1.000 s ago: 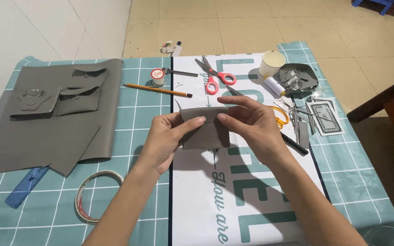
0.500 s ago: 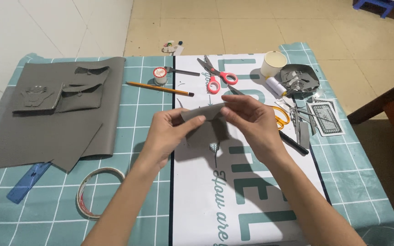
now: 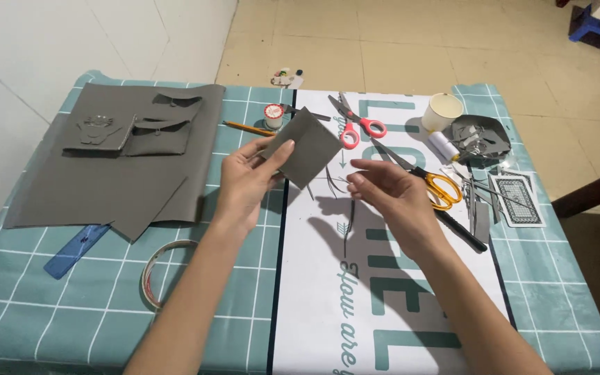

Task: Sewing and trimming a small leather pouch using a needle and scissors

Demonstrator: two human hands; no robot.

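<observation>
- The small grey square piece of leather-like sheet (image 3: 305, 147) is flat, tilted like a diamond, held above the white printed mat (image 3: 383, 292) on the teal grid table (image 3: 50, 312).
- The left hand (image 3: 248, 177) pinches its lower left corner between thumb and fingers.
- The right hand (image 3: 390, 194) hovers just beside it, fingers loosely apart and holding nothing.
- Half a second earlier both hands gripped the piece, then folded.
- Red-handled scissors (image 3: 352, 123) lie just behind.

A large grey sheet (image 3: 105, 187) with cut grey pieces (image 3: 133, 132) on it covers the desk's (image 3: 36, 305) far left corner. Red-handled scissors (image 3: 354, 121) lie near the far edge, yellow-handled scissors (image 3: 432, 182) toward the right edge, a tape ring (image 3: 153, 274) and blue ruler (image 3: 74, 250) nearer left.
</observation>
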